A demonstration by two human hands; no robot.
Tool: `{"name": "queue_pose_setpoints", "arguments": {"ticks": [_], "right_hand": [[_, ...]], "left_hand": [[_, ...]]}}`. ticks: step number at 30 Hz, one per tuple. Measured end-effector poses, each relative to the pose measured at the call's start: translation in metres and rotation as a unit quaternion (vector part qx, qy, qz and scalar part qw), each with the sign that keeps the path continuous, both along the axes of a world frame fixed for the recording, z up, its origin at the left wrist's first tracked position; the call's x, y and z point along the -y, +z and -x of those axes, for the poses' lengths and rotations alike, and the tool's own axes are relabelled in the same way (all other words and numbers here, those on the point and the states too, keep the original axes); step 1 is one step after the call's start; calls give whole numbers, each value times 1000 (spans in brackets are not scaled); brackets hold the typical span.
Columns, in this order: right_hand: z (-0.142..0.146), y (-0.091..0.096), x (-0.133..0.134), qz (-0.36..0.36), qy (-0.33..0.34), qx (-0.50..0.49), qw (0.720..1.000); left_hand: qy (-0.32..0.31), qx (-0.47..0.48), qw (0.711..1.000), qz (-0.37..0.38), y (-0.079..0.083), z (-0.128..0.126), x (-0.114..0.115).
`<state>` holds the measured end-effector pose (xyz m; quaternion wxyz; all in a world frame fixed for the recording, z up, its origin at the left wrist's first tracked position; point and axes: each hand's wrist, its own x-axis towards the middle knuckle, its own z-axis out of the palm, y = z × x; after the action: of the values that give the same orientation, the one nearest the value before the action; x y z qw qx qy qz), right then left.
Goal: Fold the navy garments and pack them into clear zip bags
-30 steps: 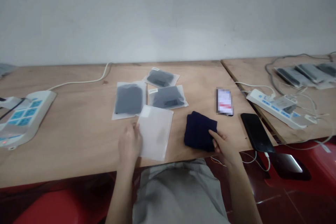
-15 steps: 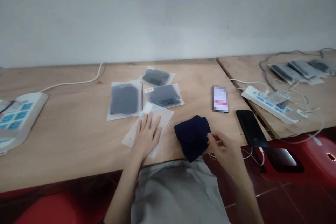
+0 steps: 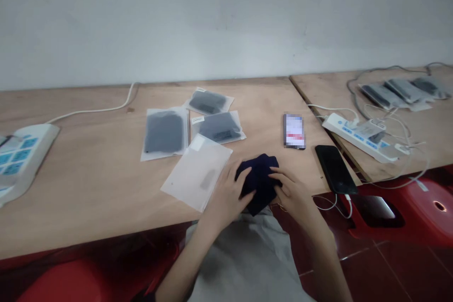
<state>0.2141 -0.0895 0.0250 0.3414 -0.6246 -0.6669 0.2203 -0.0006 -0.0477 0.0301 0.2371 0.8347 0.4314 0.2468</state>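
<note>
A folded navy-blue cloth (image 3: 261, 177) lies at the table's front edge, one corner hanging over my lap. My left hand (image 3: 230, 198) grips its left side, thumb and fingers around the edge. From the right, my right hand (image 3: 288, 191) holds the opposite edge with its fingertips on top. Just left of my left hand, a flat frosted plastic bag (image 3: 198, 170) rests on the wood, apparently without contents. Behind it are a larger frosted bag with dark contents (image 3: 165, 132), a labelled bag (image 3: 219, 127) and another labelled bag (image 3: 208, 102).
A lit phone (image 3: 294, 131) and a black phone on a charging cable (image 3: 335, 169) lie to the right. Power strips stand at the left (image 3: 35, 151) and right (image 3: 364, 137). Several packed bags (image 3: 384, 96) sit on the far-right table. A red stool (image 3: 424, 217) is below.
My left hand has left the frosted bag and moved right onto the navy cloth. My right hand has shifted slightly left, its fingers now over the cloth's edge.
</note>
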Motion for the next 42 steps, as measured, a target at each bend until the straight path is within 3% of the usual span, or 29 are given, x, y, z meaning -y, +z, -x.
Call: {"name": "queue_pose_setpoints", "arguments": {"ticks": [2,5,9,11,13,16,20,22,26,29,33,36,38,40,42], "right_hand": [[-3,7,-9,-8,-17,10,1000],[-6,17,-35,-11,-45,-3,999],[-3,16,-83,-52,-73,-184,979],[0,11,-97,-85,-74,-219,969],[1,4,-98,-91,-71,-201,973],[-3,-6,-83,-69,-49,-125,988],[-9,-15,-61,-52,-4,0,999],[-7,-17,-55,-45,-5,24,999],[2,-17,-46,-55,-32,21,998],[8,-17,-40,-73,-59,3,996],[12,-20,-33,-92,-110,-24,989],[16,-24,-30,-104,-115,-26,988],[18,-27,-27,-102,-100,-27,989],[19,-29,-24,-94,-81,-31,992],[19,-31,-21,-86,-56,-26,994]], "left_hand": [[21,9,999,25,7,-1,-13],[80,18,992,91,21,-3,-51],[153,123,973,124,26,-11,-116],[227,151,959,80,24,-11,-135],[242,149,959,9,20,-8,-134],[154,87,983,-57,15,-1,-106],[19,-33,997,-72,7,-2,-78],[-10,-80,993,-90,4,-10,-83],[-76,-156,975,-138,7,-27,-112],[-99,-170,974,-113,17,-37,-139],[-5,-145,985,-94,31,-45,-185],[169,-94,977,-90,36,-47,-219],[259,-43,960,-98,38,-46,-229],[269,-15,956,-118,41,-44,-224],[213,-27,968,-128,41,-39,-205]]}}
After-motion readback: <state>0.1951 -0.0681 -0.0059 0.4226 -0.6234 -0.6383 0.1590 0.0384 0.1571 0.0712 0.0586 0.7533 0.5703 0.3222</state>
